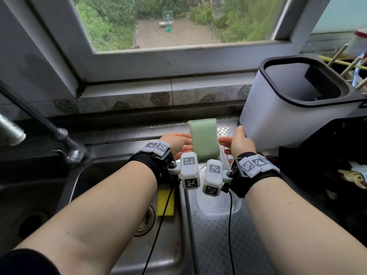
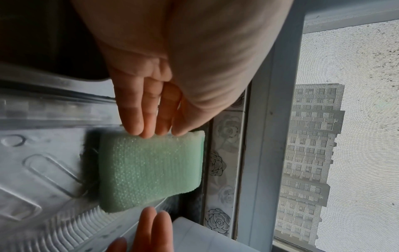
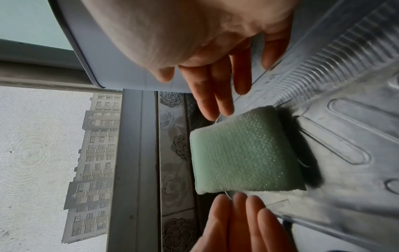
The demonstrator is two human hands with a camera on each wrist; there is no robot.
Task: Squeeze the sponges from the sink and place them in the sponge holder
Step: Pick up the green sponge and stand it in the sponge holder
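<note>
A pale green sponge (image 1: 203, 138) stands on edge at the far end of the clear plastic sponge holder (image 1: 218, 207), on the counter right of the sink. My left hand (image 1: 183, 144) lies at its left side, straight fingertips (image 2: 149, 129) touching the sponge's (image 2: 151, 170) edge. My right hand (image 1: 227, 143) is flat and open at its right side, its fingers (image 3: 215, 95) a small gap away from the sponge (image 3: 244, 151). A yellow sponge (image 1: 165, 203) lies in the sink (image 1: 83, 175) against the right wall, partly hidden under my left wrist.
A white bin with a black rim (image 1: 288, 108) stands close behind my right hand. The faucet base (image 1: 73, 153) is at the sink's back left, the drain (image 1: 146, 221) under my left forearm. Chopsticks (image 1: 347, 64) and clutter fill the far right. The window sill runs behind.
</note>
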